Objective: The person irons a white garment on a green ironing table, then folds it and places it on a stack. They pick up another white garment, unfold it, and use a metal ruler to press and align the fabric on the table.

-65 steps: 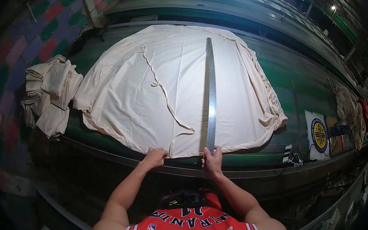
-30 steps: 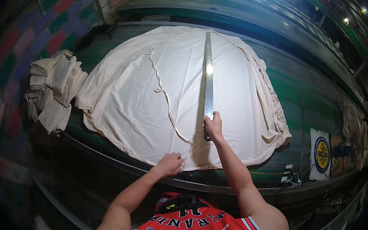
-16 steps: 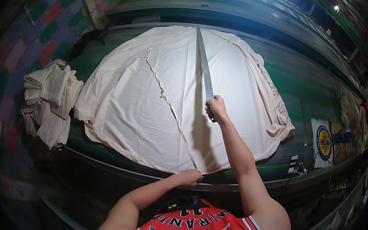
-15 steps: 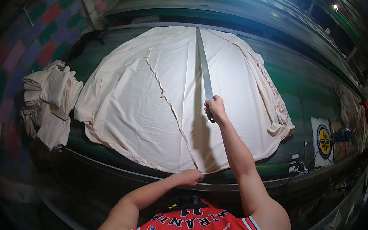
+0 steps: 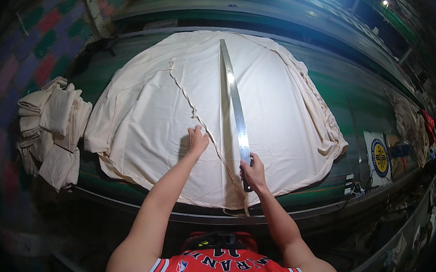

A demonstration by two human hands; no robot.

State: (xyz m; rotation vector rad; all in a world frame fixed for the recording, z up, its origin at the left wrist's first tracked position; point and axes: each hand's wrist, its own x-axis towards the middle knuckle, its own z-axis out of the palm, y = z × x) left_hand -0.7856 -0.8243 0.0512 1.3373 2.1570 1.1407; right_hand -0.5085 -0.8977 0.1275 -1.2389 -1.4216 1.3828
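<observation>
A long, thin metal blade (image 5: pixel 236 98) with a black handle slants over a wide sheet of cream cloth (image 5: pixel 141 124). My right hand (image 5: pixel 254 171) is closed around the handle, near the cloth's front edge. The blade's far end points toward the back of the cloth. My left hand (image 5: pixel 198 140) is over the middle of the cloth, fingers loosely curled and slightly apart, with nothing seen in them. Right beside its fingertips runs a twisted cream cord (image 5: pixel 185 95), which trails down to the front edge; whether they touch is unclear.
The cloth lies on a long green table (image 5: pixel 331 89). Folded cream cloths (image 5: pixel 56 116) are piled at its left end. A white sheet with a round blue-and-yellow emblem (image 5: pixel 378 155) and small cables (image 5: pixel 358 188) are at the right. A painted brick wall (image 5: pixel 44 43) stands on the left.
My right hand has drawn the blade back toward me. My left hand has left the cord's near end at the front edge and moved forward and left over the cloth.
</observation>
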